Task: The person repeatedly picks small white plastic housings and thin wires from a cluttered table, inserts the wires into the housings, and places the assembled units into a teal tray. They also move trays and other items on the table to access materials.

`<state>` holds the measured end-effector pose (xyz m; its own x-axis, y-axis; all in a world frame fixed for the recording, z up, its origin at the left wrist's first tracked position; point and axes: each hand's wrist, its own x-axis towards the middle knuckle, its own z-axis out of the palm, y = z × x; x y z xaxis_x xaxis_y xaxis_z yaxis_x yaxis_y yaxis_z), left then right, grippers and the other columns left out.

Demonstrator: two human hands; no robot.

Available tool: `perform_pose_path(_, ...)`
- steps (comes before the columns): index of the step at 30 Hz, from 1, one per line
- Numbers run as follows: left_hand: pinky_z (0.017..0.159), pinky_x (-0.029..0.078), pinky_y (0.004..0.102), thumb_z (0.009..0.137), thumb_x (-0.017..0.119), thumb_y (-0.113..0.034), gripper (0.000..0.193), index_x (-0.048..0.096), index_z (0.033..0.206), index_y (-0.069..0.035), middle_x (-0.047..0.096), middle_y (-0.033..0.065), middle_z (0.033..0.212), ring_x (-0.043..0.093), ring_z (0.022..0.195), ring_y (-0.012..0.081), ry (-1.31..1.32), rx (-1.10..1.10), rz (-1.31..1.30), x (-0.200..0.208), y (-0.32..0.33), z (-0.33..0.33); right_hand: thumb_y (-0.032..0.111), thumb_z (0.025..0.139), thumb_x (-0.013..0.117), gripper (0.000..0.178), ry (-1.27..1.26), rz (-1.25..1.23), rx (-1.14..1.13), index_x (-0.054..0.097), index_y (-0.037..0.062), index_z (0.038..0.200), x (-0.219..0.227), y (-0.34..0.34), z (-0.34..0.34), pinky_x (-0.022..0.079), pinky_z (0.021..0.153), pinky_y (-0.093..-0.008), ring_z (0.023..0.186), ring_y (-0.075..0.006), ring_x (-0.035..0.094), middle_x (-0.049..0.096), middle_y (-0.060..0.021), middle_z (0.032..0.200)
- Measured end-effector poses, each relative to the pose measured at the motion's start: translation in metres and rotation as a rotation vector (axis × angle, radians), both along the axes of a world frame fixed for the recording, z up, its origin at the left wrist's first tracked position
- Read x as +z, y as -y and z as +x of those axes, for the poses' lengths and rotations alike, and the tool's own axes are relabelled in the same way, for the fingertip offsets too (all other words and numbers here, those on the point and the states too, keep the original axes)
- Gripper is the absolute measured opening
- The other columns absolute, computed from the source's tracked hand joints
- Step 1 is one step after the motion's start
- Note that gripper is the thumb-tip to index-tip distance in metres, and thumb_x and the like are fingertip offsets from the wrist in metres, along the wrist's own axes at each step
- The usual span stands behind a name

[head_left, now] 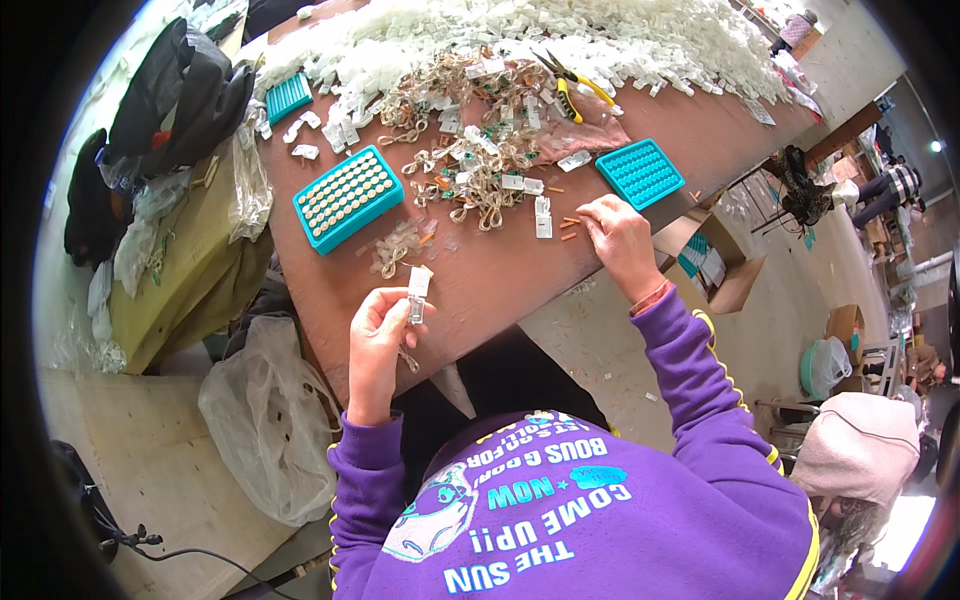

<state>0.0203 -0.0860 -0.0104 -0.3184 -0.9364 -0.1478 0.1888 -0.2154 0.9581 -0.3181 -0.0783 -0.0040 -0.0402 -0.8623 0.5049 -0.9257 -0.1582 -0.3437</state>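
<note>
My left hand [378,335] is closed around a small white and clear plastic case [418,285], held above the table's near edge. A thin beige cord [408,358] hangs below that hand. My right hand [622,245] is lowered to the tabletop, thumb and fingertips drawn together beside a few short orange sticks [570,222]. Whatever is between those fingertips is too small to make out. Left of the sticks lies an opened white plastic case [543,217]. Just beyond my right hand sits a teal tray with rows of slots [640,174].
A teal tray of round cream pieces [350,200] stands at the left. Corded small parts [480,160] are heaped mid-table, with yellow-handled pliers [570,92] behind. White plastic pieces [420,45] cover the far side. An open cardboard box [735,275] is beside the table's right edge.
</note>
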Motion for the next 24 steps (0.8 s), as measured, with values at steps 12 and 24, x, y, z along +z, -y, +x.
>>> perform_pose_path(12,0.058,0.045,0.0194,0.092,0.059,-0.002,0.011,0.064,0.101,0.003,0.065,0.0015,0.079,0.055,0.063,0.0039,0.399,0.118,-0.219,0.003,-0.006,-0.003,0.012,0.083,0.068,0.007,-0.171,0.113,0.115,0.068,0.0064,0.087,0.006,0.017,-0.008,0.053,0.068,-0.0367,0.078,-0.0278,0.064,0.064,-0.0085,0.084)
perform_pose_path(24,0.055,0.047,0.0210,0.089,0.060,-0.001,0.012,0.065,0.099,0.003,0.063,0.0014,0.074,0.057,0.060,0.0048,0.448,0.214,-0.314,-0.007,-0.012,-0.007,0.007,0.079,0.058,0.004,-0.385,0.215,0.158,0.060,0.0044,0.076,0.014,0.021,-0.010,0.054,0.067,-0.0391,0.078,-0.0295,0.065,0.060,-0.0125,0.079)
